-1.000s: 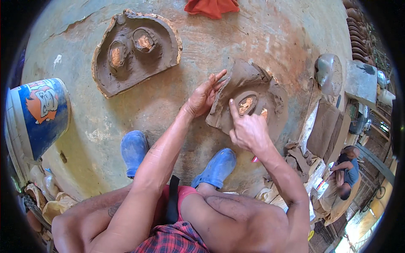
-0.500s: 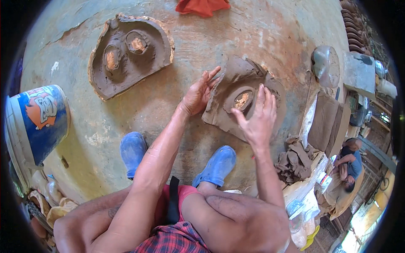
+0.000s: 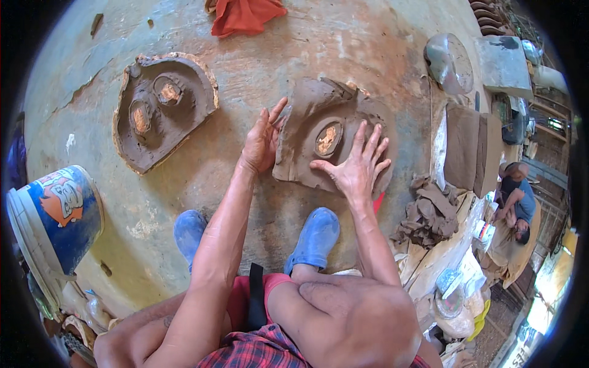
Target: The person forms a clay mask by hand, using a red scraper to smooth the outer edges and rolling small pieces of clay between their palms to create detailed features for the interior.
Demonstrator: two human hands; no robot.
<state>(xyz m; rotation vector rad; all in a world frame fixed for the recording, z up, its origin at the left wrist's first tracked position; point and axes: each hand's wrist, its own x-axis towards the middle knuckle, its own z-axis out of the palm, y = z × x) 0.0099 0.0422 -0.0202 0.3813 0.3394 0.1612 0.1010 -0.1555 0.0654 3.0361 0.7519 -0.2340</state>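
Between my feet and the far floor lies a mold lined with dark wet clay (image 3: 297, 161), with an oval hollow that shows an orange-brown patch. My right hand (image 3: 358, 167) rests palm down on its right side, fingers spread, the thumb below the hollow. At its left edge, my left hand (image 3: 261, 146) stands on its side with fingers stretched out, close against the clay; whether it presses there I cannot tell. A second clay-lined mold (image 3: 189, 124), with a pale rough rim and two raised ovals around orange patches, sits farther left, untouched.
A blue-and-white bucket (image 3: 86, 227) stands at the left. To the right are a heap of clay scraps (image 3: 434, 211), a large clay block (image 3: 467, 147) and a shiny rounded form (image 3: 451, 64). A red cloth (image 3: 245, 13) lies far ahead; another person (image 3: 520, 205) sits at far right.
My right hand has gone from curved over the clay to flatter, with its fingers spread wider. My left hand keeps to the left edge. The whole view has shifted slightly.
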